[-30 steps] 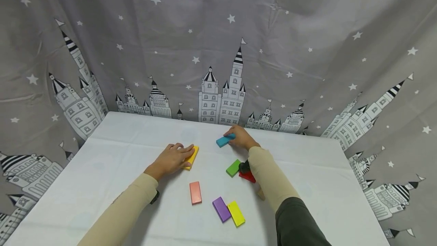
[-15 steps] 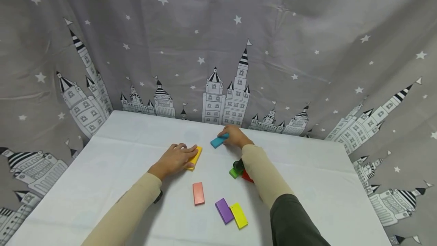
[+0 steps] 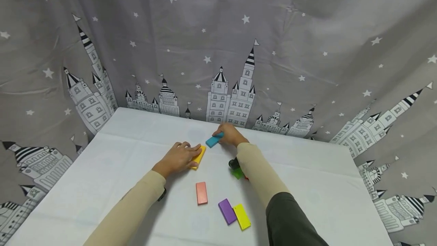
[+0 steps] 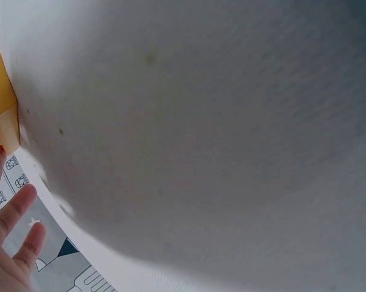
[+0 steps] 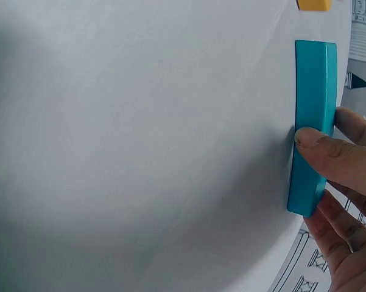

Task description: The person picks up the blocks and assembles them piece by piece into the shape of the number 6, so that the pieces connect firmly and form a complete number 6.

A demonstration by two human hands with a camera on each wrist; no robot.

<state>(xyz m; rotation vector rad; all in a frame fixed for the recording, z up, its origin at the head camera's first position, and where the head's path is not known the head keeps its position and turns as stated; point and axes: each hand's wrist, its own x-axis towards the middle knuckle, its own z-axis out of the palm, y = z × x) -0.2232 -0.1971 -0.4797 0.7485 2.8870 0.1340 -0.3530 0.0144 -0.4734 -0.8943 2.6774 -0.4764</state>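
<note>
My left hand pinches an orange-yellow wooden block lying on the white table, thumb at the near end and fingers at the far side. In the left wrist view only an end of that block shows at the left edge. Farther back and to the right, my right hand holds a blue block between thumb and fingers. The right wrist view shows the blue block lengthwise, thumb on its near face. A small gap separates the two blocks.
Nearer on the white table lie a pink block, a purple block and a bright yellow block, the last two side by side. A green block and a red one are mostly hidden under my right forearm. A grey castle-print curtain hangs behind.
My right hand has slid the blue block leftward, closer to the orange-yellow block. My left hand keeps its place on its block. The head view has shifted slightly.
</note>
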